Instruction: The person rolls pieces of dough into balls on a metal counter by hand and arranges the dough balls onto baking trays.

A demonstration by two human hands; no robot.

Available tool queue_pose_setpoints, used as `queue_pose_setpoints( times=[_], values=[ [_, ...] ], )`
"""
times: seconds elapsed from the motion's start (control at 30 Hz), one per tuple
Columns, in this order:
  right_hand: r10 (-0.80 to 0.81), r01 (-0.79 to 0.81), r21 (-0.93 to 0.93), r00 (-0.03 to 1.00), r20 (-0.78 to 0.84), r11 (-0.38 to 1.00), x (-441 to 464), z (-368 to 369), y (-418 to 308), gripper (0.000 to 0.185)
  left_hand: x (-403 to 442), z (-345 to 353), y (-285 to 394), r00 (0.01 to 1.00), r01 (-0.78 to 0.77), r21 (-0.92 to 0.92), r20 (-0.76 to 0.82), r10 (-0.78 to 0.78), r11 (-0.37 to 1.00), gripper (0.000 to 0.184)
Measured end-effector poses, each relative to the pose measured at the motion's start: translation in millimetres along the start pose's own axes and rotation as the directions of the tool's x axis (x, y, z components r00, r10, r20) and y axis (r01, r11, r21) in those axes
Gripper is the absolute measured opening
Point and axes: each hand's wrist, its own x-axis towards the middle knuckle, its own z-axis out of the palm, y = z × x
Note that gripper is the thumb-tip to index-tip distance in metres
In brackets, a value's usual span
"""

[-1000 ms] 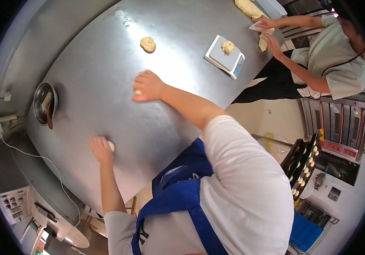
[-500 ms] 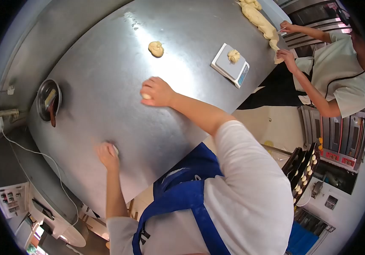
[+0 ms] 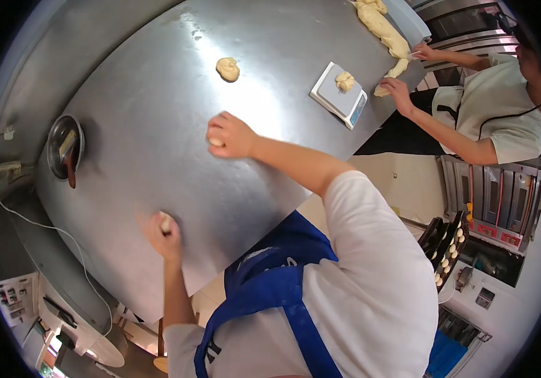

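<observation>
My right hand (image 3: 235,135) is curled over a small pale dough ball (image 3: 216,142) on the steel table (image 3: 125,126). Nearer to me and to the left, my left hand (image 3: 161,237) cups a second dough ball (image 3: 165,222), which shows between thumb and fingers. That hand is slightly blurred. Beyond my right hand lies a loose lump of dough (image 3: 227,69), touched by nobody. To its right, a digital scale (image 3: 338,94) bears another dough piece (image 3: 345,81).
A co-worker (image 3: 472,107) at the far right handles a long dough strip (image 3: 381,28) at the table's edge. On the left stands a metal bowl (image 3: 53,157) with a wooden-handled tool (image 3: 70,170). A white cable (image 3: 62,228) hangs along the left. Trays (image 3: 437,242) with dough balls stand right.
My left hand has turned a little, showing more of its dough ball. My right hand stays nearly in place. The co-worker's nearer hand has moved left with the dough end.
</observation>
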Motion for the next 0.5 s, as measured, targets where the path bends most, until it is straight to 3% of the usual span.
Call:
queue_pose_setpoints(
  times=[0.03, 0.07, 0.1, 0.13, 0.17, 0.2, 0.27, 0.3, 0.33, 0.4, 0.47, 0.5],
  values=[
    [-0.023, 0.018, 0.089, 0.999, 0.047, 0.996, -7.3, 5.2, -10.4, 0.028, 0.1, 9.7, 16.7, 1.0, 0.002, -0.005, -0.004, -0.002, 1.0, 0.03],
    [-0.046, 0.029, 0.184, 0.995, 0.093, 0.982, -11.9, 11.7, -18.2, 0.027, -0.8, 18.0, 33.7, 0.979, -0.138, 0.053, 0.156, 0.128, 0.989, 0.03],
    [-0.044, 0.025, 0.191, 0.994, 0.098, 0.981, -4.9, 24.0, -27.5, 0.027, 2.0, 21.0, 44.1, 0.916, -0.281, 0.089, 0.323, 0.239, 0.956, 0.03],
    [-0.026, 0.011, 0.081, 0.984, 0.178, 0.997, 10.7, 40.3, -37.5, 0.028, 17.7, 25.9, 46.7, 0.915, -0.278, 0.09, 0.327, 0.235, 0.956, 0.03],
    [-0.002, 0.011, -0.035, 0.967, 0.254, 0.999, 22.4, 45.2, -41.1, 0.03, 42.3, 35.7, 48.8, 0.932, -0.236, 0.121, 0.31, 0.19, 0.964, 0.027],
    [-0.005, 0.014, -0.032, 0.966, 0.258, 0.999, 31.8, 37.2, -34.8, 0.03, 56.4, 40.1, 47.5, 0.946, -0.19, 0.153, 0.291, 0.139, 0.97, 0.025],
    [-0.218, 0.222, -0.05, 0.973, 0.074, 0.974, 52.2, 16.8, -12.2, 0.029, 69.5, 28.8, 19.8, 0.952, -0.18, 0.164, 0.279, 0.13, 0.97, 0.027],
    [-0.227, 0.231, -0.056, 0.971, 0.072, 0.971, 52.1, 6.2, -0.4, 0.029, 77.3, 27.5, 8.0, 0.957, -0.179, 0.166, 0.259, 0.133, 0.97, 0.028],
    [-0.14, 0.145, -0.083, 0.988, 0.06, 0.986, 45.4, -6.0, 8.5, 0.028, 73.4, 23.8, 0.2, 0.957, -0.18, 0.165, 0.256, 0.134, 0.97, 0.028],
    [-0.043, 0.047, -0.11, 0.998, 0.046, 0.993, 25.9, -17.2, 9.0, 0.028, 50.4, 9.9, -9.1, 0.999, 0.005, 0.218, 0.048, -0.016, 0.976, 0.03],
    [0.07, -0.062, 0.121, 0.995, -0.068, 0.991, -4.8, -8.4, -4.5, 0.029, 7.1, 2.5, 1.3, 0.993, 0.022, 0.119, 0.116, -0.036, 0.993, 0.031],
    [0.067, -0.059, 0.119, 0.996, -0.066, 0.991, -10.0, 4.2, -11.2, 0.029, -4.7, 5.4, 11.1, 0.983, 0.05, 0.023, 0.177, -0.053, 0.998, 0.033]
  ],
)
